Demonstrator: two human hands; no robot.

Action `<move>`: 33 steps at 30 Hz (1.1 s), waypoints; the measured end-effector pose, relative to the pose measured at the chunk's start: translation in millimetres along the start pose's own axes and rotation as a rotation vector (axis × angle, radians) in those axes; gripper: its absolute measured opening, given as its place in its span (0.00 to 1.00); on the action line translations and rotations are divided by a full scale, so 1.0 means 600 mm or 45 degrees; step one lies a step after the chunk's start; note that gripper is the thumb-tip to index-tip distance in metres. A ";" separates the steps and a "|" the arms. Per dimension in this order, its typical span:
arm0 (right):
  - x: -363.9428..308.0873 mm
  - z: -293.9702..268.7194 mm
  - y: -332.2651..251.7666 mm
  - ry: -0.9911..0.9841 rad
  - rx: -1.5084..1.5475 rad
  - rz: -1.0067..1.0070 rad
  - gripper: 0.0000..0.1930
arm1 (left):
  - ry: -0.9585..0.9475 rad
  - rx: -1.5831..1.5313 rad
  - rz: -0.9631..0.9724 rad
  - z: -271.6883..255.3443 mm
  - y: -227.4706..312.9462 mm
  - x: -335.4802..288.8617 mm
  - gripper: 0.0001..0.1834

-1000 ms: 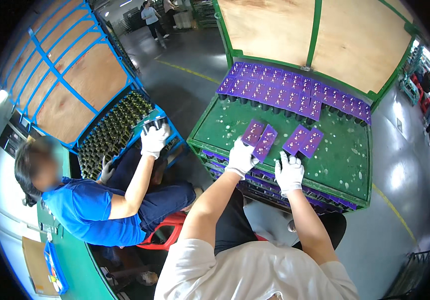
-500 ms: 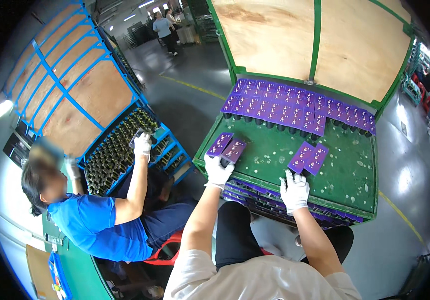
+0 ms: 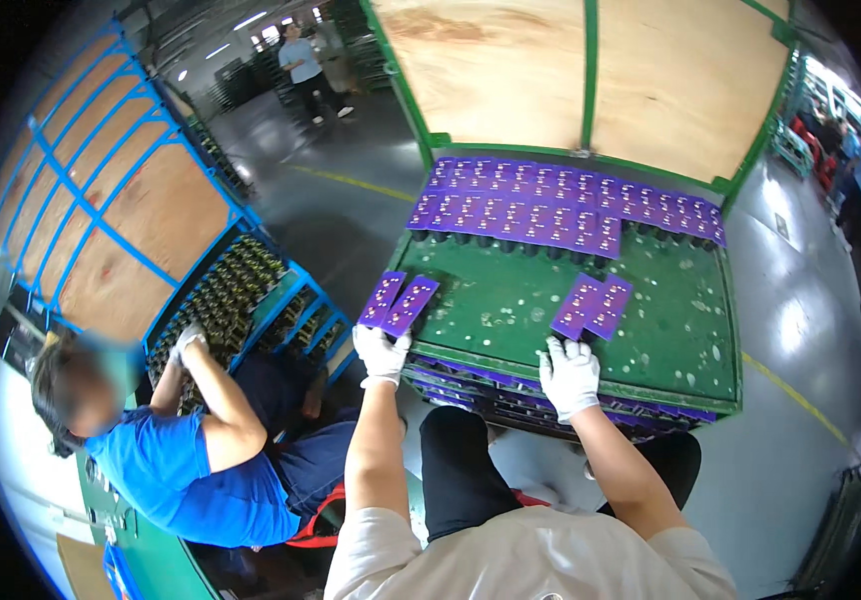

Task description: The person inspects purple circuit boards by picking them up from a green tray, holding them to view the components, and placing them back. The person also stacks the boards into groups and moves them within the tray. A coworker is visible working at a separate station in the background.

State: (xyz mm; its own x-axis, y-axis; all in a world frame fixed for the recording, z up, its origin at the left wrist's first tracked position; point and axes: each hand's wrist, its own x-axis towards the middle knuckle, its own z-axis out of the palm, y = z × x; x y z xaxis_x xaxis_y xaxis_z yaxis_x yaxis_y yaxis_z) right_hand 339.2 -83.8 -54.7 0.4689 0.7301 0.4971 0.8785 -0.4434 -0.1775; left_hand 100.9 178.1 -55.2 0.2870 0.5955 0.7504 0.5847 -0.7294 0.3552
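At the left front corner of the green counter (image 3: 496,300), the person's left hand (image 3: 382,354), in a white glove, is at the near ends of the left pair of purple panels (image 3: 413,304). The grip of this hand is narrow and it holds both panels, but the way in which the thumb closes cannot be seen. These two panels lie side by side, spread apart a little at their far ends, and both bear small pale marks.

Farther to the right, near the front edge, the right pair of purple panels (image 3: 578,304) is placed, one panel close beside the other and slightly turned. The person's right hand (image 3: 569,376), also gloved in white, is at the near end of this pair, with its fingers bent. Whether its grip is holding a panel or only resting there, one cannot tell.

Along the back of the counter, purple panels in rows (image 3: 521,208) stand on dark round parts, and behind them rises a wooden board (image 3: 496,75) in a green frame (image 3: 592,75). On the left side, a co-worker in a blue shirt (image 3: 156,480) sits and reaches with gloved hands toward many dark, yellowish parts (image 3: 243,285) in a blue rack (image 3: 98,213).
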 end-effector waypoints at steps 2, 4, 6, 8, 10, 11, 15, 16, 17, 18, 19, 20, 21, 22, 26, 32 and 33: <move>0.001 0.003 -0.005 0.060 0.012 -0.019 0.16 | 0.076 -0.036 -0.037 0.000 -0.006 -0.007 0.21; 0.000 -0.004 -0.005 0.039 0.027 -0.007 0.16 | 0.033 -0.044 -0.096 0.002 -0.008 -0.013 0.23; -0.002 -0.002 -0.007 0.079 0.032 -0.019 0.15 | 0.025 -0.054 -0.154 0.007 -0.019 -0.023 0.26; -0.002 -0.004 -0.004 0.055 0.065 -0.014 0.14 | 0.041 -0.054 -0.217 0.003 -0.007 -0.035 0.28; 0.001 -0.009 -0.003 -0.027 0.139 0.011 0.12 | 0.087 -0.032 -0.277 -0.005 0.028 -0.061 0.29; 0.001 -0.015 -0.006 0.051 0.234 0.001 0.10 | 0.150 -0.019 -0.450 -0.012 0.060 -0.078 0.32; -0.008 -0.019 0.012 0.460 0.691 0.200 0.03 | 0.154 -0.282 0.075 -0.007 0.182 -0.108 0.22; -0.014 -0.009 0.027 0.526 0.753 0.332 0.03 | 0.029 -0.380 0.133 -0.005 0.227 -0.102 0.23; -0.021 0.013 0.061 0.589 0.747 0.389 0.04 | -0.125 -0.476 0.170 0.014 0.252 -0.098 0.24; -0.026 0.034 0.100 0.600 0.792 0.464 0.07 | -0.289 -0.584 0.208 0.034 0.277 -0.094 0.26; -0.025 0.043 0.134 0.578 0.943 0.661 0.10 | -0.447 -0.560 0.194 0.051 0.307 -0.084 0.29; -0.018 0.037 0.147 0.546 1.090 0.870 0.14 | -0.614 -0.536 0.182 0.066 0.333 -0.072 0.31; -0.005 0.035 0.157 0.526 1.178 0.951 0.16 | -0.699 -0.464 0.162 0.086 0.352 -0.062 0.35; 0.013 0.018 0.155 0.513 1.258 1.050 0.19 | -0.673 -0.419 0.174 0.114 0.360 -0.060 0.37; 0.051 -0.018 0.174 0.115 1.354 1.169 0.33 | -0.770 -0.325 0.011 0.173 0.376 -0.042 0.33; 0.087 -0.001 0.186 -0.135 0.992 0.972 0.26 | -0.612 -0.455 0.005 0.200 0.351 -0.065 0.26; 0.084 0.005 0.195 -0.143 1.053 0.977 0.26 | -0.646 -0.463 0.003 0.203 0.352 -0.068 0.27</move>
State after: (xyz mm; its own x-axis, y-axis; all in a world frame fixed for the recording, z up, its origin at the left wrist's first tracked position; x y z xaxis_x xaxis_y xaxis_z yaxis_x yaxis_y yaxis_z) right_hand 466.0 -97.6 -53.0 0.8784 0.4746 -0.0564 0.1266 -0.3447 -0.9301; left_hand 305.1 41.2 -78.8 0.6651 0.6145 0.4244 0.3134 -0.7455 0.5883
